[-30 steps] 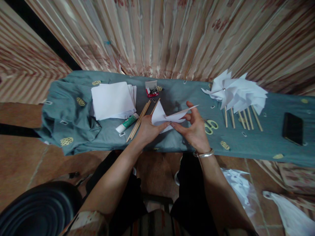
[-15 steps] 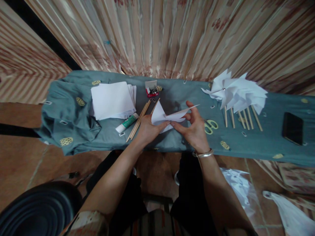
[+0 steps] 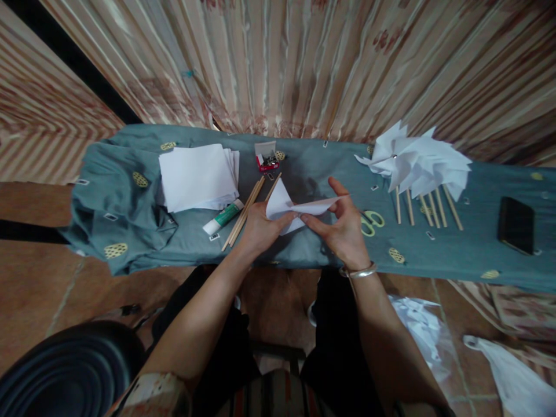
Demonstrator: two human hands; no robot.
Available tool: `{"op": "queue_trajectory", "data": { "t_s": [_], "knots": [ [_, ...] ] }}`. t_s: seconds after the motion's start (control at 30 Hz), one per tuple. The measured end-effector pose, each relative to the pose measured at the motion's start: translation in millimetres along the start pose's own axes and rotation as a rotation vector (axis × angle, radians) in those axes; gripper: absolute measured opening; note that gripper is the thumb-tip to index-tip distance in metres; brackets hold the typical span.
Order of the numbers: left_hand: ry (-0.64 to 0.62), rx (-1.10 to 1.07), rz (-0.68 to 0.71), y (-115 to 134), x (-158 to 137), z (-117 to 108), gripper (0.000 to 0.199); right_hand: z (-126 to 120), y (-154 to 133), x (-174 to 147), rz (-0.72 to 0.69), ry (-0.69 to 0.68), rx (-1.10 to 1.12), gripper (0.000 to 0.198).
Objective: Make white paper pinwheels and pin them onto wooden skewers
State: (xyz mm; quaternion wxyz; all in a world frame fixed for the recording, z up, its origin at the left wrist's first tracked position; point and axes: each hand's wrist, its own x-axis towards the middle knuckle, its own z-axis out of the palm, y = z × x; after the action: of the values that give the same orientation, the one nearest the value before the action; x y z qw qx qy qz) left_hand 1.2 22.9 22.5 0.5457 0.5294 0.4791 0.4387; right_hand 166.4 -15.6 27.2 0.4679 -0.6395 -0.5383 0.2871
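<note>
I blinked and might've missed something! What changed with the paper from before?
The right flap of the paper dipped: its tip moved down and a little left. Nothing was newly grabbed or let go; the left hand and right hand still hold the paper. The pinwheels, glue and box stayed put.

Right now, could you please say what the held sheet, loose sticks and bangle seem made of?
Held sheet: matte white paper, by its thin, bending edges. Loose sticks: probably bare wood, pale tan, dull. Bangle: likely metal, silvery and shiny.
</note>
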Motion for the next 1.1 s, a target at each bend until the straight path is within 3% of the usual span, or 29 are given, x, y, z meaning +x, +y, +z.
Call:
{"op": "queue_trajectory", "data": {
  "t_s": [0.4, 0.63, 0.77, 0.93, 1.1],
  "knots": [
    [0.104, -0.147, -0.089, 2.4, 1.7, 10.3, 0.021, 5.5, 3.6, 0.5, -0.016, 0.049, -0.004, 0.085],
    [0.249, -0.394, -0.163, 0.5, 4.2, 23.2, 0.03, 7.5, -5.1, -2.9, -0.198, 0.266, -0.225, 0.072],
    [0.234, -0.524, -0.221, -0.5, 5.9, 28.6, 0.031, 14.6, -6.4, -5.0, -0.25, 0.259, -0.281, 0.055],
    [0.224, -0.669, -0.245, -4.4, 10.5, 34.3, 0.028, 23.7, 0.5, -1.0, -0.262, 0.262, -0.281, 0.057],
    [0.229, -0.627, -0.225, -5.6, 17.3, 31.1, 0.023, 8.2, 3.4, 1.6, -0.272, 0.282, -0.28, 0.054]
  ]
}}
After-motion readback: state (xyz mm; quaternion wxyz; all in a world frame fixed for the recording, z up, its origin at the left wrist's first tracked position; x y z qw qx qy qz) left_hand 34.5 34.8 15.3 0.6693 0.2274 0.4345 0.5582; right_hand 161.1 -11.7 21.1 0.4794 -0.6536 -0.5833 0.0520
